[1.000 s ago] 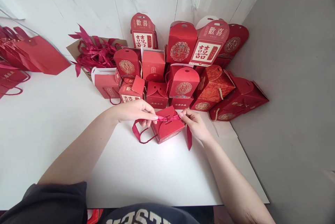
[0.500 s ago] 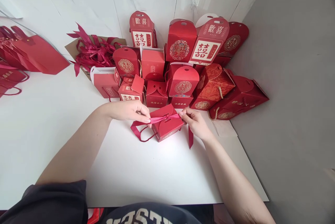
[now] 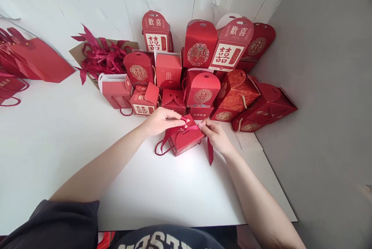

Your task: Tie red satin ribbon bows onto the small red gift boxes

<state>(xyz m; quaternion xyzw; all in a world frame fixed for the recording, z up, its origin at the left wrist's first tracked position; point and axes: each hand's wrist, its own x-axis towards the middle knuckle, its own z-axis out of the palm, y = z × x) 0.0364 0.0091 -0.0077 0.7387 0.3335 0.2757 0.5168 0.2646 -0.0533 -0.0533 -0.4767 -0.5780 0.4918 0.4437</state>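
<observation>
A small red box (image 3: 186, 140) with a dark red cord handle at its left side lies on the white table. Across its top runs a red ribbon (image 3: 192, 127), with one end hanging down at the right. My left hand (image 3: 164, 120) is over the box's upper left, its thumb and fingers closed on a bent part of the ribbon near the middle of the lid. At the box's right edge, my right hand (image 3: 213, 132) pinches the other side of the ribbon between thumb and fingers.
Many red gift boxes (image 3: 202, 89) stand stacked behind the work spot, against the marbled wall. A brown container (image 3: 76, 53) of red ribbons is at the back left. Red bags (image 3: 43, 61) stand at the far left. A grey wall (image 3: 319, 97) rises on the right.
My left hand has moved right, from the box's left side to the middle of its lid, bending the ribbon there. My right hand has stayed nearly in place with its pinch.
</observation>
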